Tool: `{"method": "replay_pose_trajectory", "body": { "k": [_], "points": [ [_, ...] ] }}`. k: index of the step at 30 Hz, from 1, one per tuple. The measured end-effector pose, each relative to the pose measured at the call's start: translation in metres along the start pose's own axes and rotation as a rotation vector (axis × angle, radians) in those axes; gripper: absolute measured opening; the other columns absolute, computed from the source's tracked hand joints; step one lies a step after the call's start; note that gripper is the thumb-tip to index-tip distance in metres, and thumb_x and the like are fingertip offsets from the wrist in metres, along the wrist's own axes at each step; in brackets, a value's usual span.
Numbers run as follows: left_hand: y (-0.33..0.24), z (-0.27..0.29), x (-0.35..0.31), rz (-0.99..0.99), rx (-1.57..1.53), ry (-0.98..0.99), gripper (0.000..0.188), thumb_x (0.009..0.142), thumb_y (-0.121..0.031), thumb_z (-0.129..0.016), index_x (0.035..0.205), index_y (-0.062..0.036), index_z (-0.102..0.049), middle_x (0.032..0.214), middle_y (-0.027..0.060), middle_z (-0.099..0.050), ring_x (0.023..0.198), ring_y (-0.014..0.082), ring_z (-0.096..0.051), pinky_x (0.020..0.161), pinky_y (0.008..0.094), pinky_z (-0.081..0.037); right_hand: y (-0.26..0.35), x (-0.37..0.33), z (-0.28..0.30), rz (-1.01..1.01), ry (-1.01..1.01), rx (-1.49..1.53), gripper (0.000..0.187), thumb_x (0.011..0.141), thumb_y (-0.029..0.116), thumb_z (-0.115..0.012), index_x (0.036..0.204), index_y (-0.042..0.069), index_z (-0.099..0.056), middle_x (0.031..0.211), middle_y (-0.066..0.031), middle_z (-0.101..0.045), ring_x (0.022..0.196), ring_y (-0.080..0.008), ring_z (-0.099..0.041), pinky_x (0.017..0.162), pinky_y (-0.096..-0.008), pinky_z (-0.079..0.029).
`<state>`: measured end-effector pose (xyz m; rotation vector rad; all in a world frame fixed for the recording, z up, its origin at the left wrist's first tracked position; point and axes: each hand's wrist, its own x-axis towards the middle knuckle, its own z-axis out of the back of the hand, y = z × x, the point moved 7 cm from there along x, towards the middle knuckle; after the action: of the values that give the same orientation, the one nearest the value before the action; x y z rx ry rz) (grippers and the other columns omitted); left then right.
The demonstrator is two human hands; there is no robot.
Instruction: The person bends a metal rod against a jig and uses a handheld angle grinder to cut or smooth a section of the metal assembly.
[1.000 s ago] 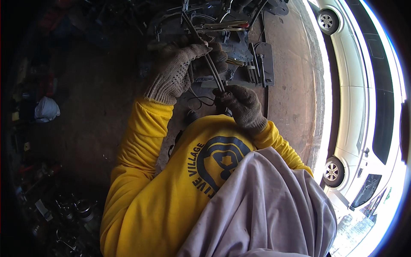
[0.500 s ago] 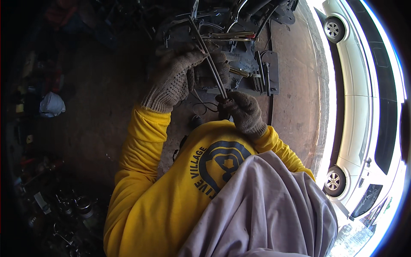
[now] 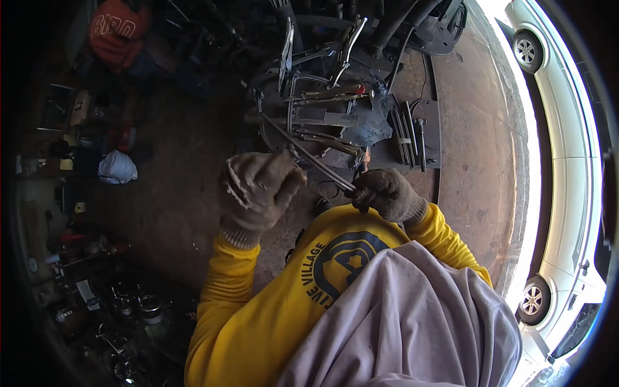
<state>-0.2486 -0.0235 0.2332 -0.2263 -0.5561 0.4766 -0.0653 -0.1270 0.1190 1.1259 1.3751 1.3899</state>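
My right hand [image 3: 389, 195], in a brown knitted work glove, is closed around the lower end of a pair of thin metal rods [image 3: 314, 160]. The rods slant up and left from my fist over the near side of a metal work plate [image 3: 376, 129]. My left hand [image 3: 256, 188], gloved too, is raised beside the rods, thumb and fingers bent but apart. Nothing shows in it, and its fingertips come close to the rods. Beyond, locking clamps [image 3: 349, 53] grip pieces of a metal frame [image 3: 290, 103] on the plate.
More thin rods [image 3: 402, 135] lie at the plate's right. A person in a red top [image 3: 119, 33] is at the far left. A white bag [image 3: 118, 166] and dark clutter stand on the left. A light-coloured car [image 3: 570, 187] is parked along the right.
My left hand has drawn back from beside the rods toward me. The rods now lean more to the left, still in my right hand. The whole view has shifted, showing more of the plate.
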Motion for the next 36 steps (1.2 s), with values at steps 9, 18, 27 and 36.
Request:
{"method": "replay_pose_trajectory", "body": {
  "k": [9,18,27,36],
  "points": [
    [-0.018,-0.108,-0.041,0.261,-0.591,0.678,0.048,0.082,-0.011,-0.062,0.129,-0.0053,-0.063,0.109,0.0125,-0.068,0.096,0.0247,-0.067,0.087,0.0374,-0.056,-0.039,-0.017,0.051,-0.458,0.412,0.076,0.022,0.094,0.014,-0.066,0.107,-0.003,-0.070,0.083,-0.0106,-0.072,0.076,-0.0152,-0.071,0.067,-0.0292,-0.056],
    [-0.071,-0.155,0.001,0.114,-0.045,0.662,0.015,0.088,-0.016,-0.062,0.102,-0.0106,-0.065,0.095,0.0081,-0.070,0.086,0.0291,-0.068,0.072,0.0415,-0.056,-0.030,-0.028,0.083,0.130,0.226,-0.561,0.026,0.086,0.020,-0.073,0.107,0.005,-0.074,0.095,-0.0139,-0.072,0.089,-0.0319,-0.068,0.082,-0.0425,-0.055],
    [-0.109,-0.184,0.054,0.005,0.064,0.235,0.027,0.088,-0.024,-0.069,0.113,-0.0122,-0.067,0.104,0.0050,-0.067,0.091,0.0287,-0.066,0.080,0.0410,-0.054,-0.100,-0.090,0.132,-0.022,0.159,-0.378,0.020,0.094,0.015,-0.064,0.106,0.000,-0.069,0.088,-0.0153,-0.067,0.081,-0.0286,-0.065,0.075,-0.0377,-0.054],
    [-0.088,-0.211,0.035,0.361,-0.537,0.283,0.020,0.092,-0.023,-0.070,0.106,-0.0086,-0.067,0.083,0.0090,-0.071,0.072,0.0253,-0.069,0.065,0.0362,-0.055,-0.120,-0.139,0.143,-0.199,-0.246,0.238,0.017,0.098,0.012,-0.065,0.109,-0.001,-0.070,0.094,-0.0062,-0.069,0.086,-0.0139,-0.064,0.079,-0.0293,-0.053]
  ]
}}
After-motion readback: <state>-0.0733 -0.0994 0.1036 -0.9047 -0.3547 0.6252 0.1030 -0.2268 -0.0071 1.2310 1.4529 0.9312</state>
